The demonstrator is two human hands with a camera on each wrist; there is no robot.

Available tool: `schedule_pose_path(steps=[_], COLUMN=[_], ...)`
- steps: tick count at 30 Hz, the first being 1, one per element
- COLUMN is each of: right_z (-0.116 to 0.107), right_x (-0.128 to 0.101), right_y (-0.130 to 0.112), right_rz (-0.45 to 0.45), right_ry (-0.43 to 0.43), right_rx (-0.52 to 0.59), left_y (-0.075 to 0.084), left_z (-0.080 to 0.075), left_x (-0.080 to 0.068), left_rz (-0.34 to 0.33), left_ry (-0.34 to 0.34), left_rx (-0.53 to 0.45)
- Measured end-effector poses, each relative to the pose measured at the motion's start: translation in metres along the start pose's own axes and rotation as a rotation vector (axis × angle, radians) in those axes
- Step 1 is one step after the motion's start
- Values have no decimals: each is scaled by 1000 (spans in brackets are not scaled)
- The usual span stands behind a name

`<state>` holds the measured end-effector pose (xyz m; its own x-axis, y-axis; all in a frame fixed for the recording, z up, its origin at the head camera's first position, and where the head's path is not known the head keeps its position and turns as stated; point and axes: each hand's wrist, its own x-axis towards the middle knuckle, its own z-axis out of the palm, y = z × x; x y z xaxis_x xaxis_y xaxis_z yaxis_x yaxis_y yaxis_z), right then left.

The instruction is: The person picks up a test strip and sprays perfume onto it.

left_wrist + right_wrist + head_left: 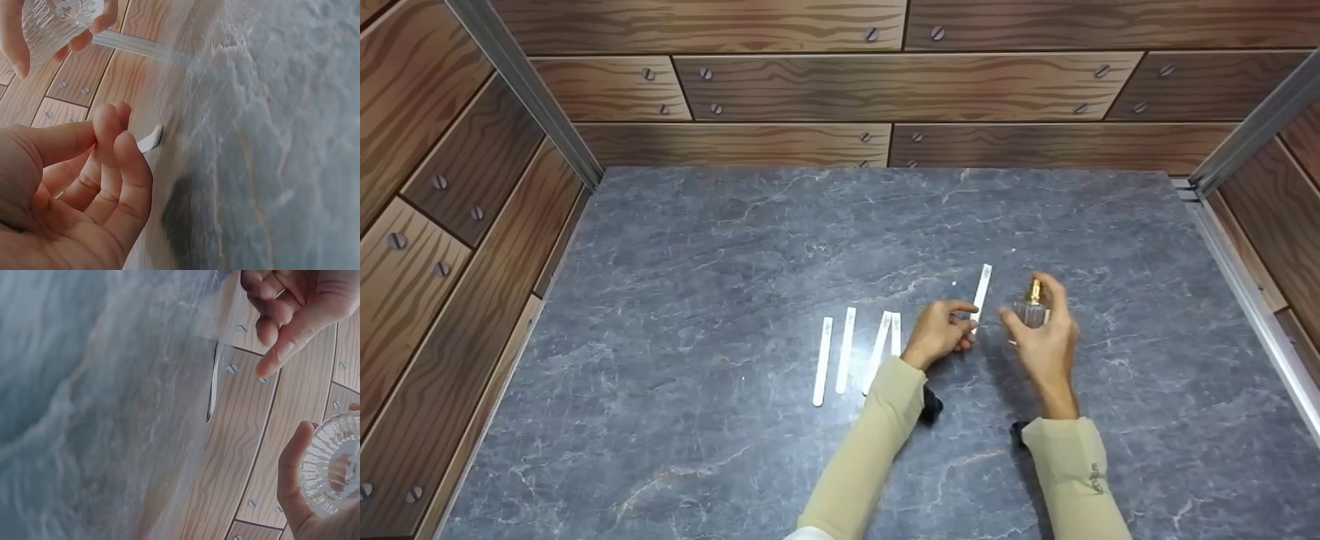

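Observation:
My right hand [1048,349] grips a clear ribbed glass perfume bottle [1033,314], with the index finger on its gold spray top [1035,289]. In the right wrist view the bottle's round, fluted base [318,478] shows, raised off the table. To its left, my left hand [939,330] hovers with loosely bent fingers over the near end of a white paper test strip [982,286]. That strip lies on the tabletop, partly hidden behind the fingers in the left wrist view. Small dark print marks its far end.
Several more white strips [823,361] lie left of my left hand, two of them touching or overlapping. The grey marbled table [697,255] is bordered by wood-patterned walls [780,86] and metal corner posts [532,97]. Tiny white specks dot the surface near the single strip.

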<state>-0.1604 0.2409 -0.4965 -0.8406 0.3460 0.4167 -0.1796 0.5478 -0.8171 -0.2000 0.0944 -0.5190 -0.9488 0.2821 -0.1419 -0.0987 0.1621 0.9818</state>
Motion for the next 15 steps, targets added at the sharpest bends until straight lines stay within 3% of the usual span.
schedule_pose_path(steps=[5,11,15], right_z=[0,1,2], right_x=[0,0,0], right_y=[-2,-4,-4], right_rz=[1,-8,-16], right_ry=[-12,-21,-20], right_rx=[-10,-16,-18], left_y=[0,2,6], left_z=[-5,-12,-18], left_x=[-2,-5,-9], left_rz=[0,68,90], left_ry=[-2,5,9], left_rx=[37,130,124])
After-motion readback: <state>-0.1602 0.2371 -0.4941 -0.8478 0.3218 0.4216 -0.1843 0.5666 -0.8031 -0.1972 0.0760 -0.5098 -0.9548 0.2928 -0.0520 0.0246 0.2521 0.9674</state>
